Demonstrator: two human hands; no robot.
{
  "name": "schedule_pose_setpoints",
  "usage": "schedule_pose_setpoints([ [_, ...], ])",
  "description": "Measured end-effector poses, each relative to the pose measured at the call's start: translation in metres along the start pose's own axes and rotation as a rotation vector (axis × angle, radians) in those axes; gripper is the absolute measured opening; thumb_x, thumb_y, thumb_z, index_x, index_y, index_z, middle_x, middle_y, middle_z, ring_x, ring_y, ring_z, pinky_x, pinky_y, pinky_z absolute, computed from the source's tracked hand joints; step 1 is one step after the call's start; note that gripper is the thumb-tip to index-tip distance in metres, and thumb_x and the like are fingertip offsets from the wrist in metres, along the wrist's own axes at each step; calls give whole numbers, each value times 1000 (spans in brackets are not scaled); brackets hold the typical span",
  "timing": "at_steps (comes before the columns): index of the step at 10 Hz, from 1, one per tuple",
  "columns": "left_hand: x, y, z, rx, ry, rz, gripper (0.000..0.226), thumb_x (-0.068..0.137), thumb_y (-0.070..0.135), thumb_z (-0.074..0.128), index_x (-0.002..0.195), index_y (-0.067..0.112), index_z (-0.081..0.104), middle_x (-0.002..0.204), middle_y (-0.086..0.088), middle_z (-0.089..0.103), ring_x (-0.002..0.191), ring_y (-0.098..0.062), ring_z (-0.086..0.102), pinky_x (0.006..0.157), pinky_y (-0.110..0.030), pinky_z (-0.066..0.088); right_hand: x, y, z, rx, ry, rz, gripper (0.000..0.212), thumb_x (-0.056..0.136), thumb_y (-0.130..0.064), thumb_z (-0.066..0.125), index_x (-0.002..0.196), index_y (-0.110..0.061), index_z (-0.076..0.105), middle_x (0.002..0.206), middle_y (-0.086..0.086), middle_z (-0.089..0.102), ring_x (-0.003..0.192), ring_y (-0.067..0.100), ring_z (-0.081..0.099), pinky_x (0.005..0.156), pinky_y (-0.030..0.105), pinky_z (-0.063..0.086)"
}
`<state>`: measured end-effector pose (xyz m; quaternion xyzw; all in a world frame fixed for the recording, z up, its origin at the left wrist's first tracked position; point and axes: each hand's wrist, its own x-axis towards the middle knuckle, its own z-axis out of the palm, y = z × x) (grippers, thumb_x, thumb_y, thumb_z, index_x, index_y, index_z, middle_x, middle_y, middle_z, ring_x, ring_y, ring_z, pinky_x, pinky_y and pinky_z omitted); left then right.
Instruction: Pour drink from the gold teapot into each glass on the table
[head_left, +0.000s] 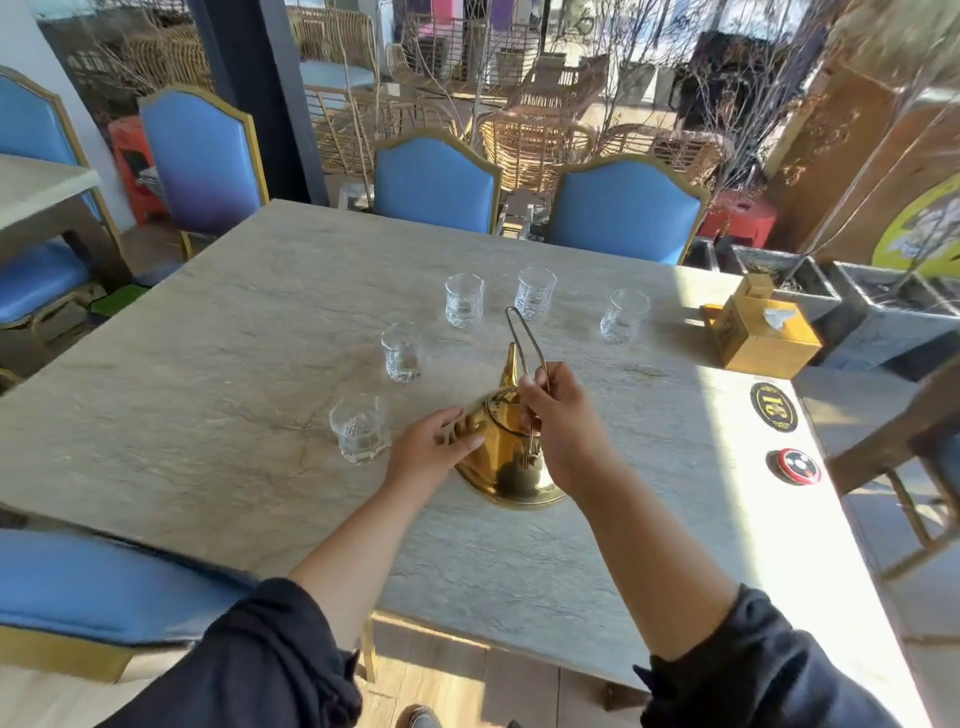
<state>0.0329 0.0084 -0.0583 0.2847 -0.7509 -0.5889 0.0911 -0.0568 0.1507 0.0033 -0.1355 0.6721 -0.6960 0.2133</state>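
The gold teapot (506, 467) stands on the stone table (218, 374), its spout pointing away from me. My right hand (563, 428) is closed on its thin wire handle, which stands upright. My left hand (434, 447) rests against the pot's left side, fingers on the shoulder. Several clear glasses stand in an arc beyond and left of the pot: the nearest glass (359, 428) just left of my left hand, another glass (401, 352) farther back, and a third glass (464, 300) behind it, with more to the right. Their contents are not clear.
A yellow tissue box (763, 335) stands at the table's right edge, with a black round coaster (773, 407) and a red-rimmed round disc (795, 466) nearer me. Blue chairs (434, 184) line the far side, and another chair sits at my near left.
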Motion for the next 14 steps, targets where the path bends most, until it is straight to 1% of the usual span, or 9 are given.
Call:
schedule_pose_setpoints([
  [2,40,18,37,80,-41,-3,48,85,34,76,130,23,65,120,1,70,103,-23,68,89,-49,58,19,9,-15,-26,197,-42,23,93,-24,55,75,-21,40,59,-7,43,57,12,40,58,29,38],
  [3,55,20,45,221,-93,37,54,85,41,73,134,22,62,129,-3,69,120,-24,63,99,-42,51,29,13,-17,-109,260,-49,22,91,-27,55,73,-26,42,62,-6,46,61,16,43,62,34,40],
  [4,63,18,51,263,-98,58,54,85,42,72,133,20,62,130,-2,68,122,-23,60,91,-30,45,36,18,-16,-123,276,-63,20,91,-23,56,76,-22,43,69,3,45,66,19,41,63,38,39],
  [7,69,5,48,250,-100,49,39,87,37,71,123,24,65,112,4,69,105,-20,64,83,-32,49,41,34,-6,-119,259,-79,17,92,-16,55,80,-16,42,74,9,45,68,20,40,64,38,37],
  [8,68,6,46,199,-132,17,43,89,29,71,129,20,61,120,-4,66,111,-29,63,94,-49,55,39,34,-4,-132,263,-80,19,92,-15,55,78,-19,42,72,5,47,66,17,41,61,32,39],
  [10,59,13,38,219,-151,-14,45,92,28,68,135,18,58,140,-10,59,122,-29,58,100,-50,52,28,27,-10,-231,257,-7,5,93,-22,55,97,-19,55,80,2,61,70,17,53,64,31,45],
  [11,42,19,30,223,-146,6,44,92,29,68,135,19,59,139,-6,60,105,-20,62,90,-42,57,9,23,-17,-231,234,3,20,94,-19,54,114,-21,56,99,3,67,79,12,59,65,22,47],
  [12,16,25,23,242,-110,38,42,92,31,68,131,20,61,136,-9,60,86,-17,63,81,-39,60,-21,19,-25,-254,241,-6,27,93,-16,54,118,-26,56,94,-7,62,75,1,55,56,16,39],
  [14,-62,38,15,287,-29,168,32,94,27,64,126,19,63,125,-3,66,75,-14,62,70,-31,57,-96,9,-42,-239,247,-38,21,92,-14,55,108,-26,61,86,-14,60,78,5,57,59,18,42],
])
